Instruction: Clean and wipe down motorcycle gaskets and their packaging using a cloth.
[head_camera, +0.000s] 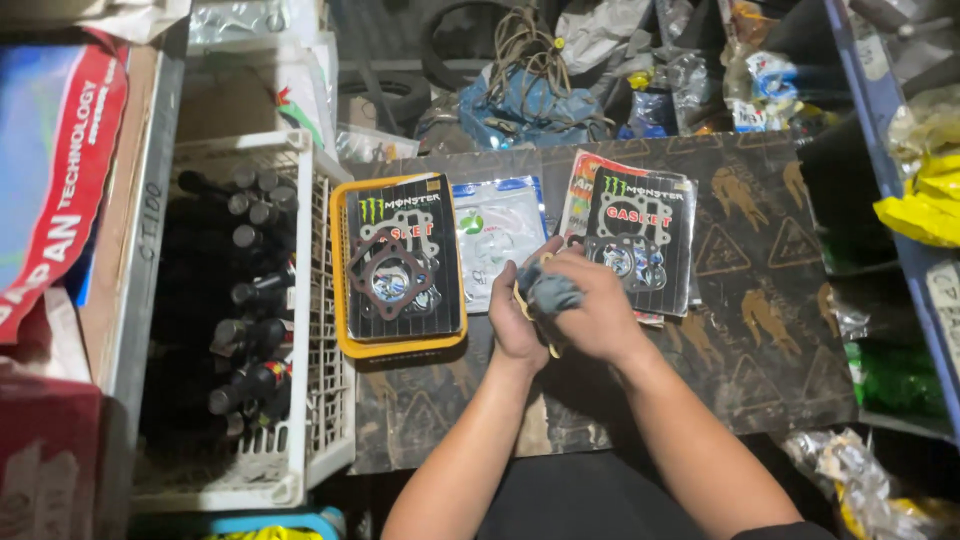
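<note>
Currently I have both hands together over the middle of the worktop (760, 330). My left hand (517, 325) is curled shut around a thin pale piece (524, 300), mostly hidden. My right hand (595, 310) is closed on a grey cloth (550, 291), pressing it against that piece. Risk: the piece looks thin, so firm rubbing could bend or tear it. Gasket packs (638, 238) lie just beyond my knuckles, and another sits in the yellow tray (345, 345); a wide wipe could knock them askew.
</note>
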